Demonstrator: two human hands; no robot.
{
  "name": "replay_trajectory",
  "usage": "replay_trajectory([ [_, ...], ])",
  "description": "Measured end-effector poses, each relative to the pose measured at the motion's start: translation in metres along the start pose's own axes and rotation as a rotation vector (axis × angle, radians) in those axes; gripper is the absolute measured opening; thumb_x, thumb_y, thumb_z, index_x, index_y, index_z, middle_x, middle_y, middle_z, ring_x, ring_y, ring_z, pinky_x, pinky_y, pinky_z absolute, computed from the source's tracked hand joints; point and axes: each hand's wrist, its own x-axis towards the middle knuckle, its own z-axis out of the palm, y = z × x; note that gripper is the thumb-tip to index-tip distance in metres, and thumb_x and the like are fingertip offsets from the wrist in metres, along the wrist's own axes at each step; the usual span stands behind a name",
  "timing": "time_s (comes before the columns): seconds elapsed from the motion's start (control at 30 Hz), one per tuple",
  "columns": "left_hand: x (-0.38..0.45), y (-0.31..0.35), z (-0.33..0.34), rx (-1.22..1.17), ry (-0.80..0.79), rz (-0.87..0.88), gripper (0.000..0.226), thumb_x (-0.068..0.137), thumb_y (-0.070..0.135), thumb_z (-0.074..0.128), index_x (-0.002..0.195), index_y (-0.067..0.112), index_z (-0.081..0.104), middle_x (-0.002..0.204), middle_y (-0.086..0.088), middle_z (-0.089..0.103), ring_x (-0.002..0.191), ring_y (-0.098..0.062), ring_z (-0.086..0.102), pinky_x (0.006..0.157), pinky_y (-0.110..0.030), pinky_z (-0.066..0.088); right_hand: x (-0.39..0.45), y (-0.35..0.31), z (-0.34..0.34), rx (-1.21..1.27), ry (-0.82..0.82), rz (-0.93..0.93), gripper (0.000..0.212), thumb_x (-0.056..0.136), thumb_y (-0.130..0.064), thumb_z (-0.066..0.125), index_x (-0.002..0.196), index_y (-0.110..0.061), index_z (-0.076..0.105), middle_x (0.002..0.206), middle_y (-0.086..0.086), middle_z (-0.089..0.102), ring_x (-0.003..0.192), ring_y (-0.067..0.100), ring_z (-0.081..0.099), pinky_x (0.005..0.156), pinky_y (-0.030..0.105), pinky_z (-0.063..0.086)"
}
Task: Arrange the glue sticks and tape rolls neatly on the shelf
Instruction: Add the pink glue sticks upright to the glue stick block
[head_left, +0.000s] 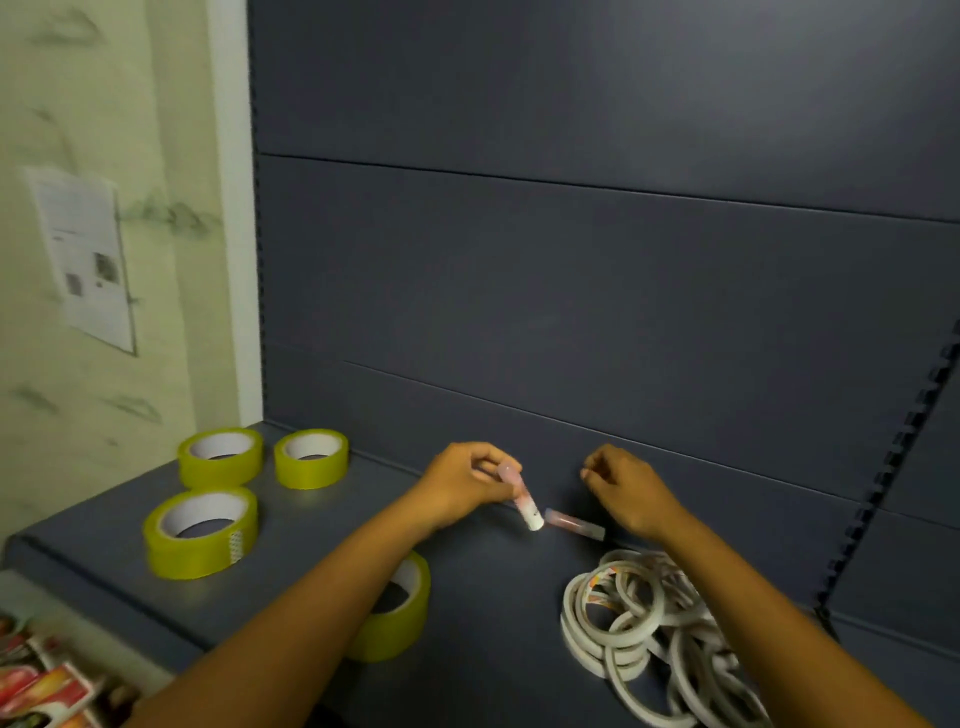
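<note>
My left hand (462, 483) holds a pink-and-white glue stick (522, 499) tilted, its white end near the dark grey shelf (493, 597). A second glue stick (574, 524) lies flat on the shelf just right of it. My right hand (626, 486) hovers over that lying stick with fingers loosely curled, holding nothing I can see. Several yellow tape rolls lie flat: two at the back left (221, 456) (310, 458), one in front of them (201, 532), and one (397, 610) partly hidden under my left forearm. A pile of thin white tape rolls (644, 623) lies at the right.
The shelf's dark back panel (571, 286) rises right behind my hands. A slotted upright (883, 478) runs along the right. A pale wall with a pinned paper notice (85, 254) stands on the left. Colourful packets (36, 680) show at the lower left, below the shelf edge.
</note>
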Motion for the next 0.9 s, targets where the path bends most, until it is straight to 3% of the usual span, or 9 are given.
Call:
replay_trajectory([
  [0.2, -0.020, -0.001, -0.021, -0.028, 0.042, 0.029, 0.028, 0.083, 0.003, 0.071, 0.110, 0.012, 0.072, 0.099, -0.006, 0.074, 0.082, 0.002, 0.065, 0.076, -0.010, 0.046, 0.008, -0.006, 0.033, -0.166, -0.238, -0.004, 0.041, 0.092, -0.039, 0.062, 0.124, -0.016, 0.051, 0.124, 0.004, 0.054, 0.110, 0.024, 0.056, 0.092, 0.034, 0.047],
  [0.33, -0.023, -0.007, -0.032, -0.007, 0.102, 0.044, 0.026, 0.085, 0.006, 0.070, 0.109, 0.013, 0.072, 0.090, -0.004, 0.073, 0.080, -0.002, 0.063, 0.079, -0.014, 0.048, 0.012, -0.007, 0.048, -0.257, -0.314, 0.000, 0.042, 0.098, -0.040, 0.052, 0.131, -0.015, 0.046, 0.134, 0.008, 0.050, 0.117, 0.026, 0.053, 0.096, 0.036, 0.045],
  [0.5, -0.020, -0.014, -0.045, -0.021, 0.133, 0.006, 0.026, 0.081, 0.004, 0.073, 0.106, 0.010, 0.072, 0.083, 0.003, 0.070, 0.071, -0.003, 0.064, 0.073, -0.017, 0.047, 0.019, -0.009, 0.060, -0.312, -0.328, 0.006, 0.028, 0.099, -0.032, 0.049, 0.121, -0.015, 0.049, 0.128, 0.007, 0.051, 0.109, 0.026, 0.054, 0.090, 0.036, 0.046],
  [0.67, -0.016, -0.022, -0.049, -0.045, 0.125, 0.009, 0.024, 0.080, 0.002, 0.074, 0.102, 0.009, 0.071, 0.079, 0.005, 0.069, 0.068, -0.002, 0.065, 0.069, -0.016, 0.047, 0.019, -0.007, 0.072, -0.408, -0.292, -0.010, 0.019, 0.098, -0.017, 0.049, 0.116, -0.013, 0.051, 0.126, 0.009, 0.048, 0.113, 0.028, 0.051, 0.091, 0.034, 0.045],
  [0.77, -0.013, -0.027, -0.048, -0.072, 0.120, 0.016, 0.022, 0.080, 0.002, 0.074, 0.100, 0.008, 0.070, 0.080, 0.005, 0.068, 0.068, -0.001, 0.065, 0.067, -0.015, 0.048, 0.016, -0.009, 0.075, -0.430, -0.253, -0.039, 0.008, 0.097, -0.013, 0.049, 0.102, -0.017, 0.045, 0.122, 0.008, 0.047, 0.113, 0.027, 0.048, 0.087, 0.033, 0.043],
  [0.9, -0.006, -0.032, -0.043, -0.080, 0.103, 0.028, 0.022, 0.079, 0.002, 0.075, 0.100, 0.009, 0.070, 0.082, 0.004, 0.068, 0.070, -0.004, 0.066, 0.069, -0.017, 0.051, 0.014, -0.009, 0.077, -0.365, -0.253, -0.041, 0.015, 0.094, -0.015, 0.055, 0.098, -0.022, 0.042, 0.111, 0.006, 0.046, 0.101, 0.025, 0.050, 0.083, 0.032, 0.043],
])
